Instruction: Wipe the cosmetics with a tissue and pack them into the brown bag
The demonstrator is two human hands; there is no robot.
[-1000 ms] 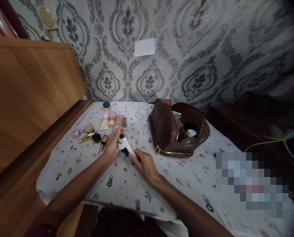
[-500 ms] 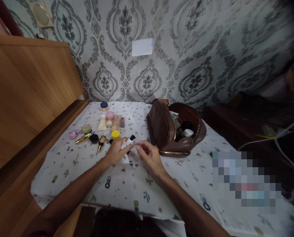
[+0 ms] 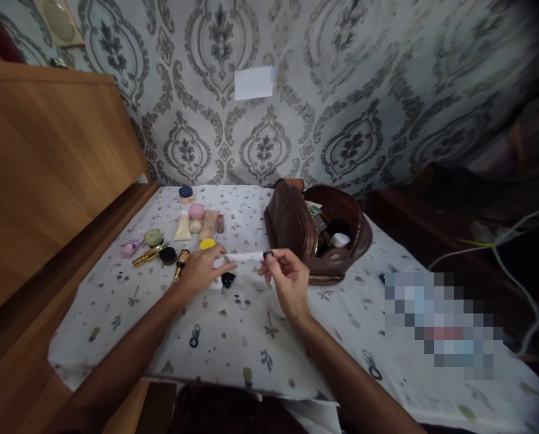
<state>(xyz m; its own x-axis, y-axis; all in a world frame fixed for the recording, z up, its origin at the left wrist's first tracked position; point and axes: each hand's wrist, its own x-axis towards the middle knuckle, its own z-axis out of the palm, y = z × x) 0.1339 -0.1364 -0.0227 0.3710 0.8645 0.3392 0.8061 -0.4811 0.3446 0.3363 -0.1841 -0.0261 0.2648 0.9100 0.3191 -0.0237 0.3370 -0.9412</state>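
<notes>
Between my hands a slim white tube with a black cap lies level above the cloth. My left hand is closed on its left end, together with something white like a tissue. The fingertips of my right hand pinch the black cap. Just below the tube, a small black item rests on the cloth. Beside my left hand are a yellow lid and a black and gold bottle. To the right of the tube stands a brown bag, unzipped, with a white-lidded item inside.
Several cosmetics, among them a cream tube, a pink sponge, a blue-lidded jar and a gold tube, lie at the back left. A wooden cabinet borders the left. A cable hangs at the right.
My right hand has moved onto the black cap, and the tube has swung from tilted to nearly level. The view has shifted slightly to the right.
</notes>
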